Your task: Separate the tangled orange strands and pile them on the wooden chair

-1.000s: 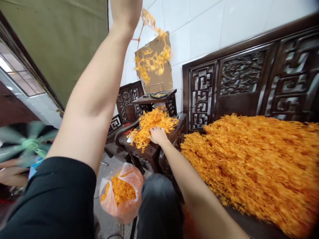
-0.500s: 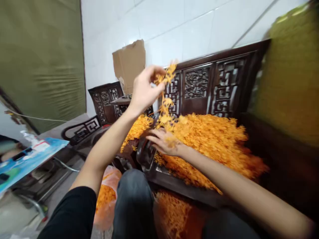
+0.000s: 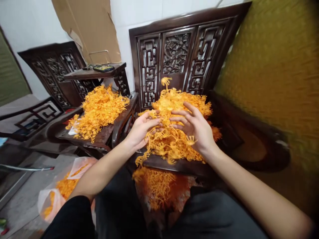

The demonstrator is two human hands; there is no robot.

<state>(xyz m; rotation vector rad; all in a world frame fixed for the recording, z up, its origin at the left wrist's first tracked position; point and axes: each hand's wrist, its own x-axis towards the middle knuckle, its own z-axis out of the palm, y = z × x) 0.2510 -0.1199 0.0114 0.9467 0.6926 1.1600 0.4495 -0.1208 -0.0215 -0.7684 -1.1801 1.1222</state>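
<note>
A heap of bright orange branching pieces [image 3: 171,142], looking like thin plastic sprigs with claw-like tips, lies on the dark wooden chair seat before me. At the heap's left side, my left hand [image 3: 143,129] has its thumb and fingers closed around some of these sprigs, with strands hanging below. Over the right part of the heap is my right hand [image 3: 195,127], its fingers spread and slightly curved towards the left hand. Sprigs show around its fingertips, but no grip on them is visible.
On a second chair at left sits another orange pile [image 3: 102,111]. A small wooden side table [image 3: 96,71] with a dark object stands behind it, near cardboard [image 3: 88,30]. Plastic bags [image 3: 61,191] of orange pieces rest on the floor; more sprigs [image 3: 159,186] lie between my legs.
My left hand has come down from its raised position to the heap. My right hand has turned and opened over the pieces. The view has shifted closer to the chair.
</note>
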